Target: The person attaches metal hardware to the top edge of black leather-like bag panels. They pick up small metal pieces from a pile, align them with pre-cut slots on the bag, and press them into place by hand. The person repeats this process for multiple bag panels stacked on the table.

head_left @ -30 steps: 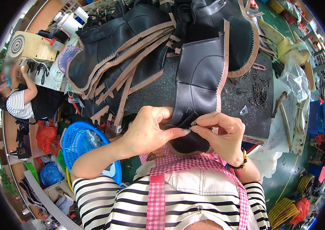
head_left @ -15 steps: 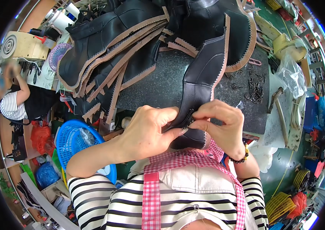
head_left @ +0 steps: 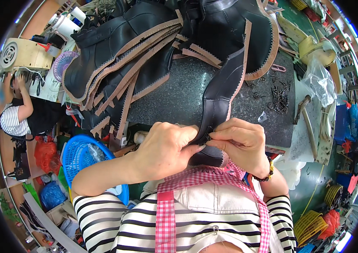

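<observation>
A black leather boot upper (head_left: 222,86) with a tan zigzag-cut edge runs from the worktable toward my chest. My left hand (head_left: 160,145) is closed on its near part, thumb and fingers gripping the leather. Right beside the left thumb, my right hand (head_left: 246,143) pinches at the same spot, fingertips pressed together against the leather. A small dark piece shows between the fingertips, too small to name. The upper's lowest end curls below my hands, near my checked apron.
More black boot uppers (head_left: 107,55) lie piled at the far side of the dark worktable (head_left: 162,101). Small dark metal bits (head_left: 279,97) are scattered at right, near a clear plastic bag (head_left: 318,82). A blue basket (head_left: 75,158) stands left. Far left, a person (head_left: 16,116) sits working.
Both hands have shifted slightly, still together on the boot upper. The upper has tilted, and its far part now lies a little more to the left.
</observation>
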The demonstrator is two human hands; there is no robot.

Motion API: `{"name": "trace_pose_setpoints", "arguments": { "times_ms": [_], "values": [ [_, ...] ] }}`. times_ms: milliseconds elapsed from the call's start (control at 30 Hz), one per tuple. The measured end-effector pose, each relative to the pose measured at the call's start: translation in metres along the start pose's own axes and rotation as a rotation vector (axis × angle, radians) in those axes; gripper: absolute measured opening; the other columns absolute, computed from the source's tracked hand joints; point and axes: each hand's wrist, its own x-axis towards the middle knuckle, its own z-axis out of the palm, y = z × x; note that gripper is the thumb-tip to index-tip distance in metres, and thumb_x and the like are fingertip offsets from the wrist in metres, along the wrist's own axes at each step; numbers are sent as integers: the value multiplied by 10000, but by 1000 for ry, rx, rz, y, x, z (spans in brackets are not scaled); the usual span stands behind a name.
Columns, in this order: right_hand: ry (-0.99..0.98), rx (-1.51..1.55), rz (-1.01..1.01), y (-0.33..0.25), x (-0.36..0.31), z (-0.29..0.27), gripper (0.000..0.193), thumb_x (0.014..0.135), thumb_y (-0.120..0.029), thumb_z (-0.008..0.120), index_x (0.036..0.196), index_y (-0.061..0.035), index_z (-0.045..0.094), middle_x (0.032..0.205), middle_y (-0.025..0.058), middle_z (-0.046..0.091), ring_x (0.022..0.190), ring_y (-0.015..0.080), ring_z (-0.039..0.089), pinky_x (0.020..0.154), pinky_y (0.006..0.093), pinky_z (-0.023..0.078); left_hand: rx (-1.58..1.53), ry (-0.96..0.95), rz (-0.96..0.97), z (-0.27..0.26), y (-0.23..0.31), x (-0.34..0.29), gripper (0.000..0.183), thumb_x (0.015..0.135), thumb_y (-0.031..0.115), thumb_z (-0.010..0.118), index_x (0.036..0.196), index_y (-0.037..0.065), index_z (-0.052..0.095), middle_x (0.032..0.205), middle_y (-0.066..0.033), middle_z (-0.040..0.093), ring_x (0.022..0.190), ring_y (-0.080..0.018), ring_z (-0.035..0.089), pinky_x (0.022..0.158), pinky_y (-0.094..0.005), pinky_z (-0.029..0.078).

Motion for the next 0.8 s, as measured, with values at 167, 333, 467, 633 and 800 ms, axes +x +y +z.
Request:
{"name": "trace_pose_setpoints", "arguments": {
  "times_ms": [167,333,467,633,800],
  "values": [
    [-38,-10,19,-2,-1,-3,177,679,-12,800,832,-7,711,823,81,684,675,184,674,585,279,522,6,-42,-63,-1,1,0,146,757,47,755,867,-1,671,707,-166,666,613,-302,680,538,-331,510],
    [35,93,253,-6,2,-2,203,658,-13,811,829,-4,703,831,85,686,706,179,679,621,283,529,99,10,18,1,5,-2,141,746,38,756,777,-9,627,664,-166,625,576,-339,638,508,-364,481],
    [4,102,110,-3,2,-6,207,645,22,803,813,-23,691,819,82,683,702,195,680,619,284,533,102,5,48,0,10,-1,197,731,41,769,703,-6,579,634,-169,586,550,-351,607,482,-380,451],
    [93,72,38,-4,-2,-3,205,635,75,768,769,-41,665,763,71,659,658,216,670,564,289,522,154,99,118,0,20,4,358,701,59,800,601,17,458,555,-156,522,482,-328,557,427,-382,391],
    [112,-219,-81,-2,-2,-4,193,650,-81,769,815,-80,669,864,55,669,805,207,674,688,315,521,242,71,165,-2,20,6,327,716,56,773,614,22,464,582,-139,520,486,-309,557,443,-385,405]
  ]
}}
